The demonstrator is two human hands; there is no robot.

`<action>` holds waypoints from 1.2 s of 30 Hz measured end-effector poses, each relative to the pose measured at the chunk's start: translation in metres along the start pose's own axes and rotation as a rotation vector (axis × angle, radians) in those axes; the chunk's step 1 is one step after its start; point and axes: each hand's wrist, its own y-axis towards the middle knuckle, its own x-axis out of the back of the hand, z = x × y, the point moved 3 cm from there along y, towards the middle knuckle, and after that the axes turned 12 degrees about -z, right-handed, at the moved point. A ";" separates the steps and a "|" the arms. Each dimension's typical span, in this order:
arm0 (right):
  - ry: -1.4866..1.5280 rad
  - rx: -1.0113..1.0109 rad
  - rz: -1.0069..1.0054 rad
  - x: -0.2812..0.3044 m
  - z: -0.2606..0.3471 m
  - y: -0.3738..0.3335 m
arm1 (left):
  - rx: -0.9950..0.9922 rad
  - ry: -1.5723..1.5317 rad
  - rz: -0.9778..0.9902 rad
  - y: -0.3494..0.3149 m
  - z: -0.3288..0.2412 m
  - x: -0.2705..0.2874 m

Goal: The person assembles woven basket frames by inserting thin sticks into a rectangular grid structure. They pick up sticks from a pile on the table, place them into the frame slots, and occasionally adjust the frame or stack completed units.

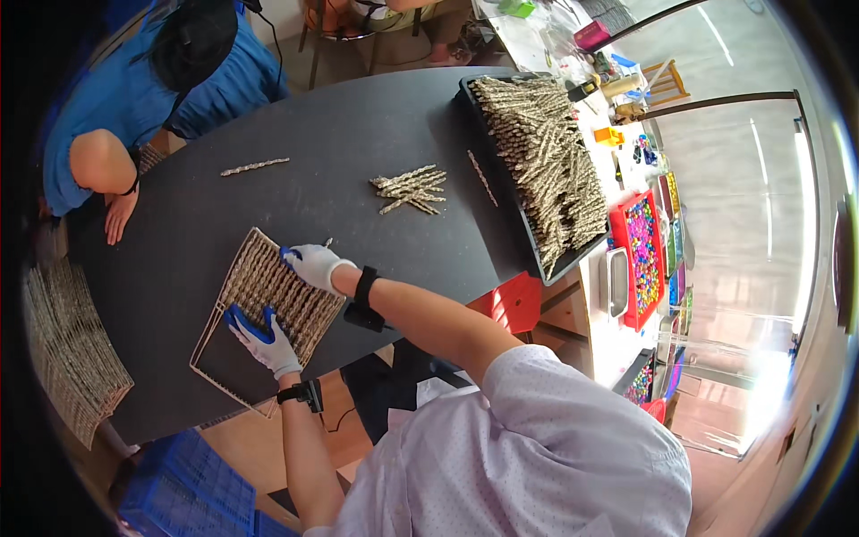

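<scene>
The left hand (271, 346), fingers spread, rests on the frame (221, 306) where its strips (268, 279) meet the bare part; the right hand (318, 266) covers its far edge. Whether either grips, I cannot tell. The frame lies beneath both on the table (358, 116), beyond it a pile (412, 190), then a tray (575, 258).

White-and-blue gloves (315, 266), beige sticks (284, 291), dark-grey table (344, 134)
</scene>
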 end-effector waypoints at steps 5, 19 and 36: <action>-0.204 0.074 -0.028 0.003 0.008 -0.020 | 0.007 0.035 -0.011 0.000 0.012 -0.001; -0.288 0.089 -0.140 -0.028 0.061 0.029 | -0.027 0.183 0.031 -0.009 0.034 -0.009; -0.290 0.129 -0.139 -0.029 0.064 0.036 | -0.043 0.313 0.000 0.001 0.024 -0.015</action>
